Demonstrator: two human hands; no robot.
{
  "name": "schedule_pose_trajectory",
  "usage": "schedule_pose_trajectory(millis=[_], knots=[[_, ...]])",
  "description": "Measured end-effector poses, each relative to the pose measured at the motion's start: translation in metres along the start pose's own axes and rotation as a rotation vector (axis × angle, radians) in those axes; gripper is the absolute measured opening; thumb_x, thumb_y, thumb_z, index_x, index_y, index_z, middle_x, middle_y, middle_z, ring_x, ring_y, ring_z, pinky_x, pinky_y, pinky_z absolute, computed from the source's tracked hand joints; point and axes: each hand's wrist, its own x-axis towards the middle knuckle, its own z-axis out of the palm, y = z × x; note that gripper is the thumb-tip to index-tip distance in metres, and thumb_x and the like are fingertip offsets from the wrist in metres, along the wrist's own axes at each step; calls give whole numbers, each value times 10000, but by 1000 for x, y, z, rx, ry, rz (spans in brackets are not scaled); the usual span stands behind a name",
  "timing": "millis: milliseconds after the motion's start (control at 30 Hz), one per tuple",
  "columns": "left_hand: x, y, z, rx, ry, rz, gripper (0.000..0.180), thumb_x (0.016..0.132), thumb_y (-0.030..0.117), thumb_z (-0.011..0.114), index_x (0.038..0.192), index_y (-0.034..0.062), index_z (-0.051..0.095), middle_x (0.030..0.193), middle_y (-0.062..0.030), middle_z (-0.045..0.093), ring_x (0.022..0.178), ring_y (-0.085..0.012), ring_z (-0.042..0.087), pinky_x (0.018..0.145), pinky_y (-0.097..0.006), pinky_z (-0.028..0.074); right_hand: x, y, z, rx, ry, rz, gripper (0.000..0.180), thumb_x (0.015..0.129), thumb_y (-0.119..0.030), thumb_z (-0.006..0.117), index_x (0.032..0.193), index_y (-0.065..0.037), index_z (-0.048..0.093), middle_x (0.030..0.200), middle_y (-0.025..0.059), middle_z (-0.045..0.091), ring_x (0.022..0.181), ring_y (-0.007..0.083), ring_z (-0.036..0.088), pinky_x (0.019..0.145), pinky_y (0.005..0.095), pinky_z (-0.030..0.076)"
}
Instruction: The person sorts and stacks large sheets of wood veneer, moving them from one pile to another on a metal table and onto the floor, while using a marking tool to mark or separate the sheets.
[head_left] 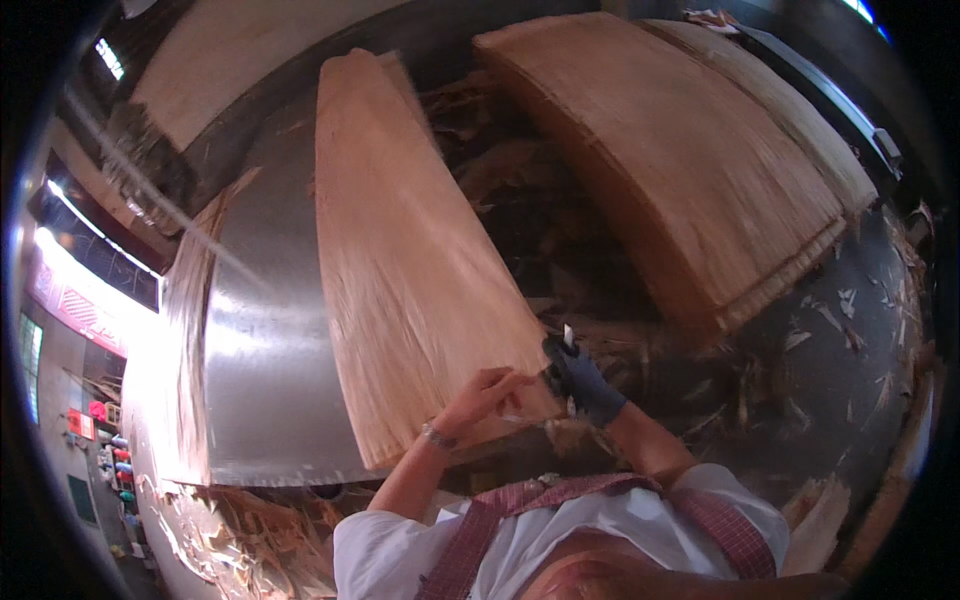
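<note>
A long stack of reddish-brown wood veneer sheets [410, 260] runs away from me and narrows toward its far end. On its near right corner rests my left hand [487, 395], bare, with a band at the wrist. Its fingers stretch toward the right edge of the sheets, partly overlapping one another. My right hand [592, 388], in a dark blue glove, is closed beside that same edge. In it is a small dark tool [556, 362] with a pale tip pointing up; the fingers hide most of it, so its exact kind cannot be told.
A thick veneer stack [690, 150] lies at the far right. A shiny metal tabletop [270, 340] shows on the left, with pale veneer strips [190, 350] along its side. Torn scraps [250, 540] heap at the lower left; more veneer bits [845, 325] litter the dark surface at right.
</note>
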Motion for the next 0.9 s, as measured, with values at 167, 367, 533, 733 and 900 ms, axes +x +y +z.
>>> schedule_pose_trajectory(millis=[167, 367, 533, 733, 900], knots=[[29, -60, 97, -445, -166, -412, 485, 992, 454, 411, 1225, 64, 581, 1010, -63, 630, 859, -156, 617, 708, -267, 490, -19, -87, -173, -80, 216, -134, 262, 869, -386, 670, 839, -135, 600, 601, -31, 495, 471, 79, 437, 422, 256, 325], [59, -141, 199, -1234, 171, -455, 703, 898, 623, 454, 1372, 104, 426, 1365, -128, 472, 1205, -306, 482, 972, -561, 393, -48, -189, -361, -143, 358, -177, 290, 853, -397, 689, 1026, -169, 641, 620, -14, 514, 479, 95, 453, 423, 251, 353], [158, -153, 227, -1308, 899, 77, 733, 817, 686, 525, 1328, 163, 468, 1333, -63, 505, 1177, -287, 493, 885, -544, 442, -51, -269, -507, -166, 387, -213, 372, 844, -402, 698, 1132, -178, 627, 576, -8, 499, 400, 101, 414, 361, 261, 306], [359, -139, 244, -1154, 1423, -134, 428, 870, 475, 605, 1095, 110, 599, 1039, 22, 609, 831, -142, 537, 564, -359, 371, -13, -365, -688, -162, 549, -310, 380, 833, -422, 704, 1118, -183, 622, 589, 2, 535, 391, 101, 447, 336, 269, 299], [433, -127, 285, -1162, 1440, -43, 274, 872, 399, 657, 874, 125, 659, 666, 67, 566, 562, -109, 495, 456, -298, 334, -2, -453, -757, -324, 496, -308, 299, 842, -413, 690, 994, -169, 607, 584, -38, 501, 430, 76, 442, 366, 246, 306]])
